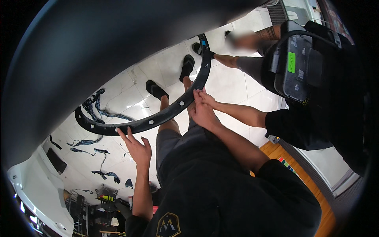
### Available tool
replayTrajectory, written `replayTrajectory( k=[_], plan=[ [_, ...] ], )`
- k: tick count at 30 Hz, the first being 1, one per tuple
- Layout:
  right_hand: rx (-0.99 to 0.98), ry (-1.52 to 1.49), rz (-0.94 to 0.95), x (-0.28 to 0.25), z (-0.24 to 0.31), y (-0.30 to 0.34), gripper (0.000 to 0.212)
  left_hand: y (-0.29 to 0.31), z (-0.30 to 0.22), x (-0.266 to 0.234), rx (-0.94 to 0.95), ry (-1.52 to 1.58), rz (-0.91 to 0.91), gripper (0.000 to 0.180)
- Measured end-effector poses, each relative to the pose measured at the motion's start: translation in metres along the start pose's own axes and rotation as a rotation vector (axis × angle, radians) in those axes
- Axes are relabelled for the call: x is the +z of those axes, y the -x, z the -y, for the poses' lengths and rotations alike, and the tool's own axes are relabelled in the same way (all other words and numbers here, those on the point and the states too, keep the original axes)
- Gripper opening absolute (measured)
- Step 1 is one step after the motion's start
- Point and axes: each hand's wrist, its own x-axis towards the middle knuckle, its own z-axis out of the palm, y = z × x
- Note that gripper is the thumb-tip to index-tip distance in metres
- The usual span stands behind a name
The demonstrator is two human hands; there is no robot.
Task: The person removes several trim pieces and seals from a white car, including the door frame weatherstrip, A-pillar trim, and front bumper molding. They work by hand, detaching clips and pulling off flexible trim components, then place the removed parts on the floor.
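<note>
A long, curved black wheel arch trim (167,115) with pale clips along it lies across the middle of the view, beside a large dark body panel. My left hand (137,151) has its fingers stretched out, the fingertips resting on the trim's near edge towards its left end and the thumb apart. Farther right, my right hand (204,113) closes its fingers at the trim's edge; part of its grip is hidden. A co-worker's hand (208,99) reaches in from the right and overlaps my right hand. A small blue tag (203,42) is on the trim's far end.
The dark curved panel (98,51) fills the upper left. Crumpled dark strips (96,108) litter the tiled floor (254,104). The co-worker (308,122) stands close on the right, wearing a head-mounted device (299,67). A white panel (37,189) and tools (106,205) are lower left.
</note>
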Motion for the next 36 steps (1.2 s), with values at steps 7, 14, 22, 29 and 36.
replayTrajectory(
  k=[7,14,22,29,36],
  plan=[
    [0.173,0.081,0.196,-0.043,0.004,-0.027,0.061,0.001,-0.001,-0.006,0.03,-0.011,0.017,0.062],
    [0.155,0.083,0.241,-0.054,0.015,-0.023,0.058,0.004,0.003,-0.002,0.042,-0.006,-0.006,0.061],
    [0.222,0.08,0.298,-0.069,0.017,-0.018,0.062,0.002,-0.005,-0.006,-0.002,0.006,0.016,0.061],
    [0.117,0.115,0.169,-0.028,-0.023,-0.006,0.069,0.001,-0.008,-0.01,0.035,-0.025,0.001,0.06],
    [0.183,0.126,0.215,-0.039,-0.007,0.013,0.058,0.001,-0.013,-0.015,0.03,0.005,-0.003,0.058]
  ],
)
